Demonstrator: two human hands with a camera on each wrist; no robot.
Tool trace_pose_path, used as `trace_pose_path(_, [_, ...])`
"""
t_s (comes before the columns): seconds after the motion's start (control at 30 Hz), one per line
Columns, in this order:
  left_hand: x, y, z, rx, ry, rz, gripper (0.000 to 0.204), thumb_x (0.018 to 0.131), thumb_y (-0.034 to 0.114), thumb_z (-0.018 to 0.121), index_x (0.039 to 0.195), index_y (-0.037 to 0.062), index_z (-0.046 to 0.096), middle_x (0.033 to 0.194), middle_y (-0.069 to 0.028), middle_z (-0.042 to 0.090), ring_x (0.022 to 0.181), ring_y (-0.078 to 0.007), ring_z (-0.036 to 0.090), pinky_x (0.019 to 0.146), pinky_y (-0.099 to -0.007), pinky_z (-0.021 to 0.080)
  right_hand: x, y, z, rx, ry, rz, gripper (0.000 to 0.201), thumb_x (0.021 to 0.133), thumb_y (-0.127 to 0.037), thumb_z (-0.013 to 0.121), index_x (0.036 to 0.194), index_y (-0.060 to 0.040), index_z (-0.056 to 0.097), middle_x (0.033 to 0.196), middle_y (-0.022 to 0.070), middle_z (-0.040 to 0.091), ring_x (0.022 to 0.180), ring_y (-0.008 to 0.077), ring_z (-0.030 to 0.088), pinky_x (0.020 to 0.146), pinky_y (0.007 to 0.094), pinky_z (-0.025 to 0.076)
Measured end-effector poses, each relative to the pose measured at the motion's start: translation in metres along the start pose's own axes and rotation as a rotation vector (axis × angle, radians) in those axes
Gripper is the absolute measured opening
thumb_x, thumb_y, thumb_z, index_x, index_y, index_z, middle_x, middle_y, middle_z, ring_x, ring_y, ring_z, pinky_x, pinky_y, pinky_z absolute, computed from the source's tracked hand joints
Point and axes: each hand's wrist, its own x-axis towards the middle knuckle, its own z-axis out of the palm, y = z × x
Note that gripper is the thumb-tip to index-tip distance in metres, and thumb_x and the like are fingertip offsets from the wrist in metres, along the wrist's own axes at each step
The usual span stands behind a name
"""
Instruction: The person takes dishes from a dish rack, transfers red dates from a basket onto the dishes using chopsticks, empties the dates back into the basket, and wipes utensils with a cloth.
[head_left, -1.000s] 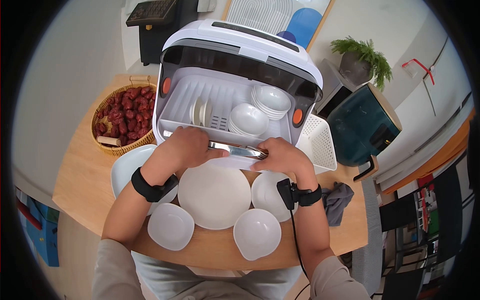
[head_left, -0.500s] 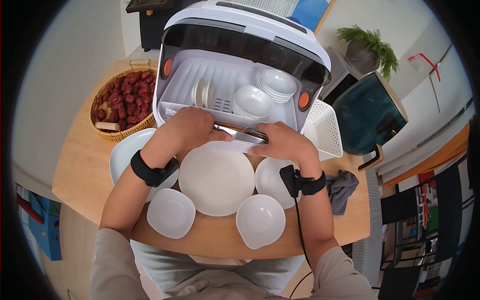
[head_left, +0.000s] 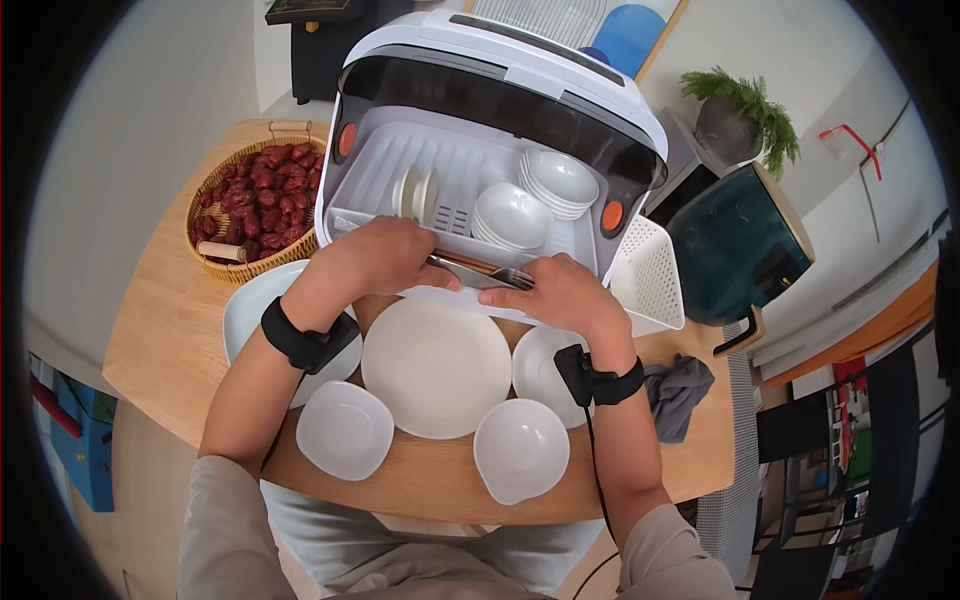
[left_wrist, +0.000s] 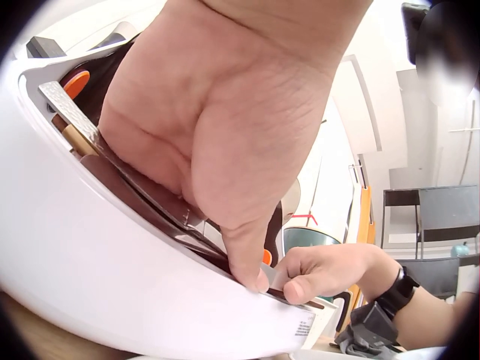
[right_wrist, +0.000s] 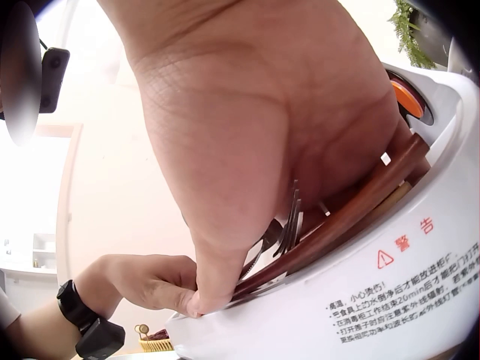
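Observation:
Both hands are at the front rim of a white dish cabinet (head_left: 340,170) with a raised dark lid. My left hand (head_left: 380,258) grips a bundle of cutlery (head_left: 465,272) at its left end, fingers behind it and thumb at the front edge. At the other end, my right hand (head_left: 568,292) holds the same bundle, its thumb pointing at the left one. Fork tines (right_wrist: 289,225) show beside the right thumb, above a brown wooden utensil (right_wrist: 352,206). In the left wrist view, a flat silver handle (left_wrist: 69,111) sticks out past the left hand. The fingertips are hidden.
Inside the cabinet stand stacked bowls (head_left: 512,218) and small upright plates (head_left: 415,195). Before it lie a large round plate (head_left: 436,370) and white dishes (head_left: 345,430). A basket of dates (head_left: 255,205) stands left; a white perforated basket (head_left: 648,275) and green air fryer (head_left: 740,245) stand right.
The head view has tilted and shifted slightly. Both hands stay on the cutlery at the front rim, and less of the silver pieces shows between the thumbs now.

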Motion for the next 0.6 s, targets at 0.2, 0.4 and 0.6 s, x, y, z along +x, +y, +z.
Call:
trace_pose_path(0.2, [0.001,-0.002,-0.001,0.009,0.006,-0.015,0.056,0.081,0.052,0.069,0.092,-0.0029,0.07,0.082,-0.0225,0.068,0.082,-0.039,0.066,0.077,-0.044,0.051,0.0,0.003,0.001,0.041,-0.004,-0.021,0.073,0.075,-0.066,0.068,0.091,0.0056,0.071,0.071,0.0233,0.066,0.07,0.0371,0.067,0.067,0.0414,0.052])
trace_pose_path(0.4, [0.002,-0.01,-0.002,-0.136,-0.068,-0.019,0.055,0.078,0.05,0.073,0.097,-0.0022,0.07,0.085,-0.0227,0.068,0.085,-0.038,0.066,0.078,-0.0438,0.05,0.002,0.008,0.001,0.055,0.122,-0.13,0.063,0.07,-0.055,0.076,0.081,0.0058,0.068,0.067,0.0256,0.062,0.067,0.0404,0.064,0.065,0.0434,0.051])
trace_pose_path(0.6, [0.001,-0.007,-0.003,0.007,0.084,0.037,0.049,0.076,0.047,0.075,0.089,-0.0005,0.07,0.082,-0.0204,0.067,0.085,-0.0376,0.066,0.078,-0.0435,0.051,-0.005,0.004,-0.012,0.142,0.243,-0.183,0.046,0.071,-0.038,0.081,0.082,0.0053,0.069,0.068,0.0245,0.062,0.065,0.0384,0.063,0.063,0.0409,0.05])
